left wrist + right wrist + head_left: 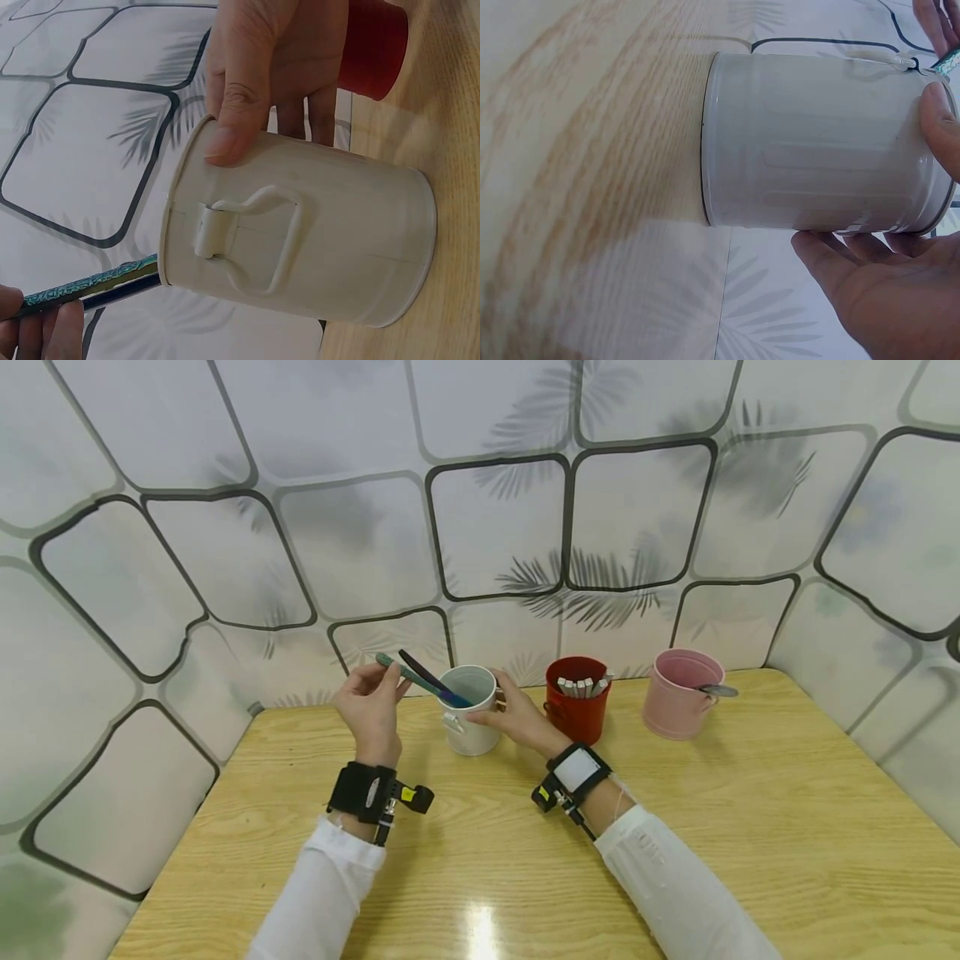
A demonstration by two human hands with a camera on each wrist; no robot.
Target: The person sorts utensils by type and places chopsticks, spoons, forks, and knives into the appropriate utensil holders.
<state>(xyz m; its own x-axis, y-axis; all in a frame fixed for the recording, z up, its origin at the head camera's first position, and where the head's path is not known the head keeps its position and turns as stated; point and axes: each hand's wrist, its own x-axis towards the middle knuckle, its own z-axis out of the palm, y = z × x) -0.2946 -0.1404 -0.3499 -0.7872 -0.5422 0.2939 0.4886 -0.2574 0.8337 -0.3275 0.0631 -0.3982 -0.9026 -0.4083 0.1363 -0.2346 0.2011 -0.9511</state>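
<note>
My left hand (372, 706) pinches the upper end of a slim, textured green stick (405, 672), its lower end inside a white metal bucket (472, 733). A dark stick (417, 667) leans beside it, and a blue-purple part (454, 699) shows at the bucket's mouth. What kind of sticks they are, I cannot tell. With thumb and fingers on opposite sides near the rim, my right hand (521, 714) grips the bucket, which stands upright on the table. In the left wrist view, the bucket's wire handle (281, 247) hangs against its side.
Right of the white bucket stands a red bucket (576, 718) holding several pale sticks (577, 687). Farther right is a pink bucket (671, 706) with a grey metal utensil (717, 691) over its rim. A patterned wall (495, 527) rises behind the wooden table (480, 852).
</note>
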